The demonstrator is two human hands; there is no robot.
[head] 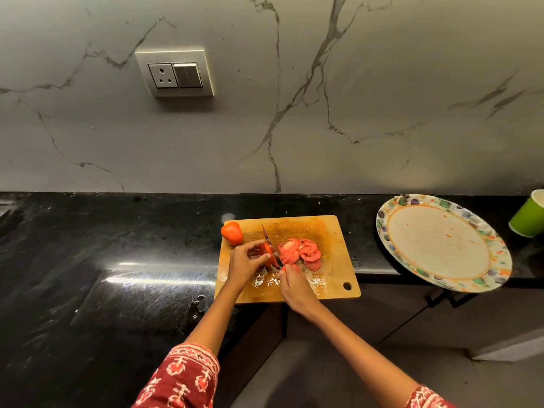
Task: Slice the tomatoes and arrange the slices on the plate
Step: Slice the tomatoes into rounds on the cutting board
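**Knife in the tomato, plate waiting at the right**

On the wall above the black counter (88, 260) sits a socket-and-switch panel (175, 72); no writing can be read on it or on anything else. Below, a wooden cutting board (332, 231) lies at the counter's front edge, its near side overhanging the edge. At the board's far-left corner rests a whole tomato (232, 232), partly off the wood. Just right of it, the left hand (246, 262) curls its fingers round a half-cut tomato (269, 254), pinning it to the board near the middle. The knife (270, 244) stands blade-down against that tomato's cut face — its tip points toward the board's far edge. The right hand (291, 282) is wrapped around the knife's handle at the near side of the board, directly behind the tomato. Right of the blade, touching it, lies a heap of overlapping tomato slices (301, 252). Wet juice glistens on the wood near both hands. Farther right, well apart from the board, a floral-rimmed plate (382, 231) juts over the counter's front edge, smeared but holding no slices. A green cup (528, 219) stands at the counter's far right.
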